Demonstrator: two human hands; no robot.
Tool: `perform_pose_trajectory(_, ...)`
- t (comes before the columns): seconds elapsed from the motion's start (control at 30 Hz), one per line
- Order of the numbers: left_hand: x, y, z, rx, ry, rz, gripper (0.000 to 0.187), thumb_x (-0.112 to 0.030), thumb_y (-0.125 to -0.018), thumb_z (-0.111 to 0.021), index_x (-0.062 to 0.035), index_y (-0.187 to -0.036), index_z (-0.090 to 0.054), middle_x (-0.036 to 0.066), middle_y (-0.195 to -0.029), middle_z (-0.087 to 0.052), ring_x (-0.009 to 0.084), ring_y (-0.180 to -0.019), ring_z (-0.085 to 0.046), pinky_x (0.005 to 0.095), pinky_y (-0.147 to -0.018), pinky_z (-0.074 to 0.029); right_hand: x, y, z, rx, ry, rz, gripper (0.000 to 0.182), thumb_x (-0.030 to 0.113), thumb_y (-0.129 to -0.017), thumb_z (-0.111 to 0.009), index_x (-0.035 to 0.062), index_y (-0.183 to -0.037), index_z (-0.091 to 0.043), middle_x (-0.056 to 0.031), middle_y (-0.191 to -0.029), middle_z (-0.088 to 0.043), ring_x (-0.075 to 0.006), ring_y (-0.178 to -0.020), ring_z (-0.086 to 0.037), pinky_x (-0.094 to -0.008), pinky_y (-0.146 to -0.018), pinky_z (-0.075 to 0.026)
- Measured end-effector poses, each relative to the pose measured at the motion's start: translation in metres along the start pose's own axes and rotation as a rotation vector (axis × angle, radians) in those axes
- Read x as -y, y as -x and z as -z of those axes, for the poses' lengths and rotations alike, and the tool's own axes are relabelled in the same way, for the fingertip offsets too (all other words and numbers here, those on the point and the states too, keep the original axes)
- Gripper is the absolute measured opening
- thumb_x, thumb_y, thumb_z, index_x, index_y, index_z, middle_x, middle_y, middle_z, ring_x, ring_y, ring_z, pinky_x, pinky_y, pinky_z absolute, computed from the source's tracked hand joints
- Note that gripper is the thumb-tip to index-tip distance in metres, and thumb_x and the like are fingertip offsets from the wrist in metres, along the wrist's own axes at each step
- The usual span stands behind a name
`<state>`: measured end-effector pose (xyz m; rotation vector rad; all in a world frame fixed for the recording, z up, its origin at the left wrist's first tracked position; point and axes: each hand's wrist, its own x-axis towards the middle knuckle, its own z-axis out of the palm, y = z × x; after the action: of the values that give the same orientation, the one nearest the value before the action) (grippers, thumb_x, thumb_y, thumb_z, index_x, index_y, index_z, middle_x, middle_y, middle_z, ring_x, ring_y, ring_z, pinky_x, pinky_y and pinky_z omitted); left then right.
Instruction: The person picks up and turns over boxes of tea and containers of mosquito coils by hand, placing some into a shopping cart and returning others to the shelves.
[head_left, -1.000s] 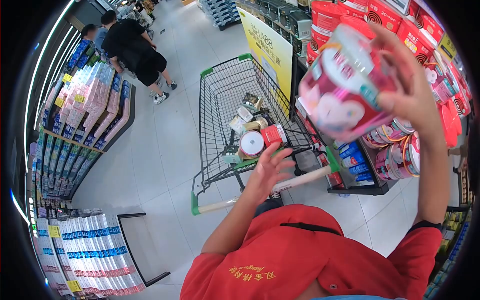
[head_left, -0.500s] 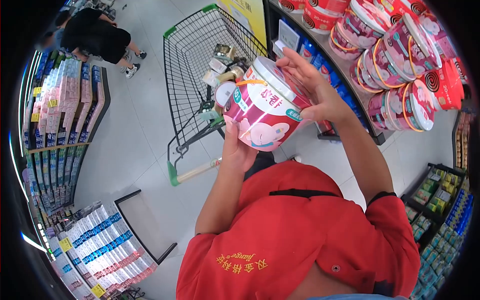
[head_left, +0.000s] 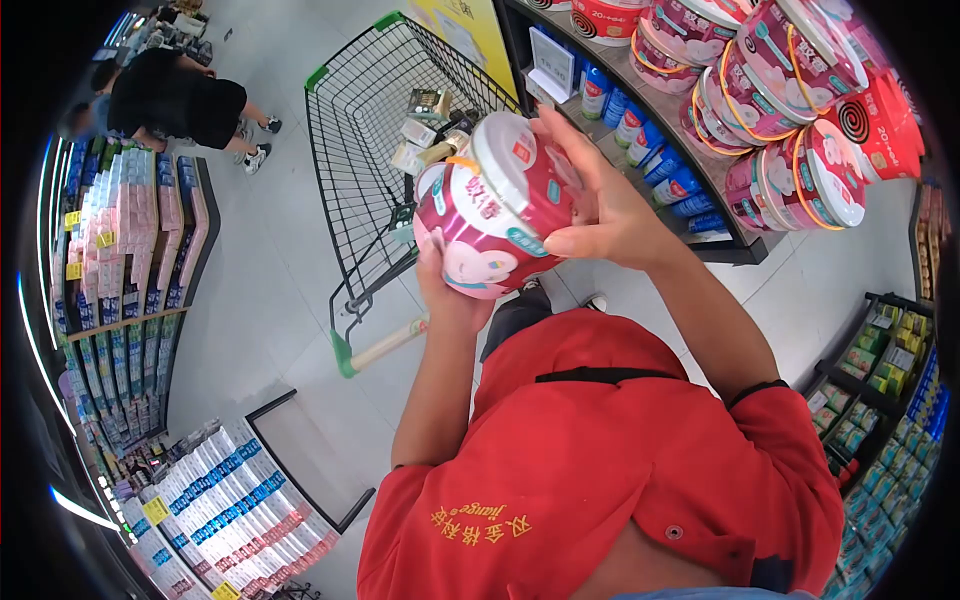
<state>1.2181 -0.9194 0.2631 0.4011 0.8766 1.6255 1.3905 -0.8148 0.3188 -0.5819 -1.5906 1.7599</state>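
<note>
Between my two hands is a pink-and-white mosquito coil bucket (head_left: 490, 220) with a white lid, a yellow handle and a cartoon elephant-like figure on its side. My left hand (head_left: 450, 285) supports it from the lower left, mostly hidden behind it. My right hand (head_left: 610, 205) is wrapped round its right side, thumb on the front near the green label. Tilted to the left, the bucket hangs in front of my red shirt (head_left: 570, 450). Just beyond it stands a wire shopping cart (head_left: 350, 150) with several boxes (head_left: 425, 115) inside.
Stacked buckets (head_left: 780, 120) fill a shelf at the upper right, above blue spray cans (head_left: 640, 130). Product shelves (head_left: 130, 240) line the left side, and another stack of boxes (head_left: 230, 500) is at lower left. A person in black (head_left: 180, 95) bends over at upper left.
The bucket has turned in my hands, so more of its lid faces me, and it has shifted slightly left. My right hand moved along with it. The whole view has shifted slightly.
</note>
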Motion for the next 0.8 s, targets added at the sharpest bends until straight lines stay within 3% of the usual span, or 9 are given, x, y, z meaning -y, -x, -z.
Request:
perform_pose_trajectory(0.1,-0.004,-0.012,0.003,0.059,0.374,0.153,0.081,-0.065,-0.089,-0.037,-0.0122,-0.15,-0.029,0.015,-0.149,-0.039,0.0378,-0.134,-0.042,0.0576,-0.106,-0.04,0.016,0.01,0.01,-0.027,0.101,0.006,0.118,0.053,-0.072,-0.075,0.0047,-0.156,-0.009,-0.0199,-0.153,-0.028,-0.0291,-0.146,-0.024,-0.0396,-0.117,-0.022)
perform_pose_trajectory(0.17,-0.01,-0.008,-0.007,0.093,0.522,0.26,0.08,-0.066,-0.09,-0.035,-0.0112,-0.149,-0.03,0.017,-0.148,-0.04,0.0428,-0.132,-0.042,0.0648,-0.101,-0.041,0.025,0.014,0.014,-0.02,0.162,0.057,0.103,0.052,-0.079,-0.068,0.0039,-0.155,-0.017,-0.0187,-0.153,-0.031,-0.029,-0.145,-0.026,-0.0402,-0.116,-0.024)
perform_pose_trajectory(0.23,-0.002,-0.015,-0.004,0.39,0.644,0.431,0.081,-0.07,-0.089,-0.036,-0.0156,-0.149,-0.031,0.019,-0.15,-0.036,0.0486,-0.129,-0.042,0.0676,-0.092,-0.045,0.037,0.013,0.019,0.108,0.504,0.106,0.087,0.043,-0.085,-0.063,0.0024,-0.152,-0.027,-0.0173,-0.154,-0.032,-0.0286,-0.143,-0.029,-0.0402,-0.115,-0.025)
perform_pose_trajectory(0.27,0.004,-0.014,-0.008,0.311,0.656,0.444,0.086,-0.073,-0.088,-0.035,-0.0132,-0.149,-0.029,0.021,-0.149,-0.037,0.0513,-0.126,-0.044,0.0674,-0.085,-0.048,0.035,0.015,0.016,0.073,0.56,0.176,0.071,0.03,-0.09,-0.057,0.001,-0.15,-0.032,-0.0165,-0.154,-0.032,-0.0287,-0.141,-0.032,-0.0394,-0.114,-0.025)
perform_pose_trajectory(0.3,0.008,-0.012,-0.014,0.318,0.65,0.45,0.086,-0.073,-0.088,-0.035,-0.0132,-0.149,-0.029,0.021,-0.149,-0.037,0.0513,-0.126,-0.044,0.0674,-0.085,-0.048,0.032,0.015,0.013,0.062,0.563,0.18,0.071,0.03,-0.09,-0.057,0.001,-0.15,-0.032,-0.0165,-0.154,-0.032,-0.0287,-0.141,-0.032,-0.0394,-0.114,-0.025)
perform_pose_trajectory(0.37,0.017,-0.007,-0.026,0.362,0.797,0.505,0.086,-0.072,-0.088,-0.035,-0.0108,-0.149,-0.028,0.021,-0.146,-0.039,0.052,-0.124,-0.045,0.0648,-0.084,-0.049,0.029,0.016,0.009,-0.045,0.409,0.267,0.067,0.022,-0.091,-0.054,0.0004,-0.15,-0.03,-0.0162,-0.154,-0.033,-0.0269,-0.14,-0.033,-0.0382,-0.114,-0.026)
perform_pose_trajectory(0.53,0.023,-0.005,-0.041,0.384,0.887,0.61,0.086,-0.07,-0.089,-0.037,-0.009,-0.149,-0.029,0.022,-0.145,-0.04,0.0519,-0.126,-0.042,0.0635,-0.086,-0.048,0.039,0.028,0.012,-0.034,0.226,0.168,0.074,0.014,-0.091,-0.047,0.0023,-0.156,-0.013,-0.0164,-0.159,-0.023,-0.0232,-0.143,-0.028,-0.035,-0.113,-0.027)
perform_pose_trajectory(0.6,0.023,-0.003,-0.044,0.388,0.863,0.613,0.085,-0.069,-0.089,-0.038,-0.0092,-0.149,-0.03,0.022,-0.146,-0.04,0.05,-0.128,-0.041,0.0632,-0.088,-0.047,0.032,0.029,0.014,-0.029,0.196,0.233,0.077,0.01,-0.091,-0.045,0.0032,-0.156,-0.004,-0.0175,-0.161,-0.017,-0.024,-0.146,-0.022,-0.0347,-0.116,-0.023)
perform_pose_trajectory(0.8,0.034,0.002,-0.041,0.351,0.932,0.63,0.089,-0.072,-0.087,-0.039,-0.0106,-0.15,-0.027,0.022,-0.148,-0.037,0.051,-0.129,-0.039,0.066,-0.092,-0.044,0.023,0.041,0.019,-0.081,0.122,0.217,0.076,0.016,-0.095,-0.046,0.0031,-0.156,-0.002,-0.0181,-0.161,-0.015,-0.0243,-0.15,-0.012,-0.0362,-0.119,-0.01)
